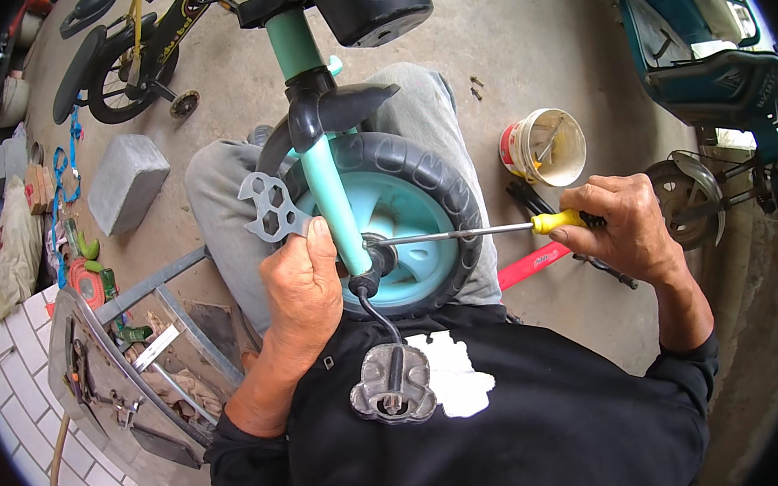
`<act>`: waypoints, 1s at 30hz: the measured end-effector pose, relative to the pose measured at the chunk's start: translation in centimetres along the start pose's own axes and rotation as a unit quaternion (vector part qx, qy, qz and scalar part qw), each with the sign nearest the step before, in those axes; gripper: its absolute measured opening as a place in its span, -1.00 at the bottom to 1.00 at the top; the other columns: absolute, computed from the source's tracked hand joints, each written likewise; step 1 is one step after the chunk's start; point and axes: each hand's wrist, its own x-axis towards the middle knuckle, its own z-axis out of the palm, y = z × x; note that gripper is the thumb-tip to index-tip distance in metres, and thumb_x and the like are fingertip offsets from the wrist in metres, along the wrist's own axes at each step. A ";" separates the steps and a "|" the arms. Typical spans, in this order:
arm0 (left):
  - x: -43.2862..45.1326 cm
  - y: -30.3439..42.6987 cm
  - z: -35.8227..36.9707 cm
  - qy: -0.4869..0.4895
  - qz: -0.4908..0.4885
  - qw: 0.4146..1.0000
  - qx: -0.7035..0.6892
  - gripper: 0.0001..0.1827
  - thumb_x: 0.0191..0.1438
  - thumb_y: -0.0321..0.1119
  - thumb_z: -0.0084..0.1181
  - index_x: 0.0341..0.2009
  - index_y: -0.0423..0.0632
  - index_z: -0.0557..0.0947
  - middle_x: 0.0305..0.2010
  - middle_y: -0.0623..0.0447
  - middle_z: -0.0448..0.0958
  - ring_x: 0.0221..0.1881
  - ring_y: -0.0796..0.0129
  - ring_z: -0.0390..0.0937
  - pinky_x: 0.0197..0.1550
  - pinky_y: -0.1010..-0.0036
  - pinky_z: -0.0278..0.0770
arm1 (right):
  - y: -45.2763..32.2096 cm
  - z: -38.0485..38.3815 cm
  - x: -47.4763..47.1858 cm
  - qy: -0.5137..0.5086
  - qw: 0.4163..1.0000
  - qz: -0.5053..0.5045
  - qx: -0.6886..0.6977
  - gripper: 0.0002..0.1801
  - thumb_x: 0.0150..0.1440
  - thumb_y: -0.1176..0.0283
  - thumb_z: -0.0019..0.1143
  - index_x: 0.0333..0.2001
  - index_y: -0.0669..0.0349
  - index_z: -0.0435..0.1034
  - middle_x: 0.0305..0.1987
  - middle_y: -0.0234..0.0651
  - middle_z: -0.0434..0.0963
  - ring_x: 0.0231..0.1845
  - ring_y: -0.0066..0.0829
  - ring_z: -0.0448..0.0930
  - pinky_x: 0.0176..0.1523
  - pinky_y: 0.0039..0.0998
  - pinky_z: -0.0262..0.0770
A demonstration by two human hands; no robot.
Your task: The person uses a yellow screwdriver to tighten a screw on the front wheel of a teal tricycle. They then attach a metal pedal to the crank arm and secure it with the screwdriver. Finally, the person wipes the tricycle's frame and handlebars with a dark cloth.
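Note:
A child's bicycle wheel with a black tyre [450, 184] and a turquoise disc [433, 260] is between my knees. A turquoise fork leg [332, 199] runs down across it. My left hand [303, 297] grips a flat multi-hole bicycle spanner [269, 207] beside this leg; the spanner's lower end is hidden by my fingers. In my right hand [619, 228] is a yellow-handled screwdriver [458, 234], its shaft lying level across the wheel. The tip reaches the hub by the leg's lower end; exact contact cannot be made out. A crank [376, 314] with a pedal [392, 387] extends towards my chest.
A small bucket [512, 150] and some loose bolts [476, 87] are to the right, near a red tube [535, 265]. Leftward are a concrete block [127, 182], a round metal stand [101, 355] holding tools, and a yellow child's bicycle [139, 53]. A teal vehicle [711, 82] stands far right.

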 end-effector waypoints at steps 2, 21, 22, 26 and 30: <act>0.2 0.0 -0.1 -0.007 0.004 1.000 0.002 -0.73 0.24 -0.44 -0.04 -0.53 -0.24 0.45 -0.72 -0.03 0.36 -0.74 0.34 0.28 -0.65 0.40 0.24 | -0.2 -0.3 0.3 -0.029 0.996 0.058 0.055 -0.68 -0.11 0.29 0.41 -0.42 0.31 0.48 -0.58 -0.24 0.51 -0.58 -0.30 0.54 -0.49 -0.39 0.43; -0.4 -0.6 0.1 0.001 -0.024 1.000 0.018 -0.70 0.26 -0.42 -0.05 -0.51 -0.29 0.52 -0.72 0.03 0.38 -0.68 0.51 0.27 -0.63 0.46 0.25 | 0.5 1.1 -0.4 0.034 0.986 -0.096 -0.130 -0.66 -0.16 0.21 0.40 -0.38 0.12 0.44 -0.63 -0.44 0.29 -0.64 -0.48 0.39 -0.60 -0.42 0.27; -0.5 -0.7 0.0 -0.005 -0.027 0.999 0.024 -0.70 0.26 -0.42 -0.05 -0.51 -0.29 0.51 -0.72 0.04 0.37 -0.68 0.51 0.26 -0.63 0.46 0.24 | 0.7 1.1 -0.3 0.031 0.988 -0.096 -0.121 -0.67 -0.16 0.22 0.41 -0.38 0.13 0.45 -0.64 -0.45 0.30 -0.64 -0.48 0.41 -0.60 -0.42 0.28; -0.4 -0.6 0.1 0.000 -0.016 0.999 0.027 -0.69 0.26 -0.41 -0.04 -0.52 -0.29 0.51 -0.74 0.05 0.34 -0.70 0.50 0.22 -0.64 0.45 0.22 | 0.8 0.9 0.2 0.001 0.997 -0.051 -0.065 -0.69 -0.16 0.24 0.42 -0.45 0.18 0.45 -0.66 -0.39 0.38 -0.67 -0.40 0.45 -0.59 -0.40 0.33; -0.5 -0.8 0.0 0.003 -0.019 0.999 0.026 -0.69 0.26 -0.41 -0.04 -0.52 -0.29 0.51 -0.74 0.04 0.35 -0.70 0.49 0.24 -0.64 0.45 0.24 | 0.7 0.9 0.4 -0.023 1.000 -0.006 -0.002 -0.69 -0.14 0.23 0.40 -0.45 0.19 0.46 -0.65 -0.36 0.41 -0.68 -0.33 0.45 -0.57 -0.39 0.35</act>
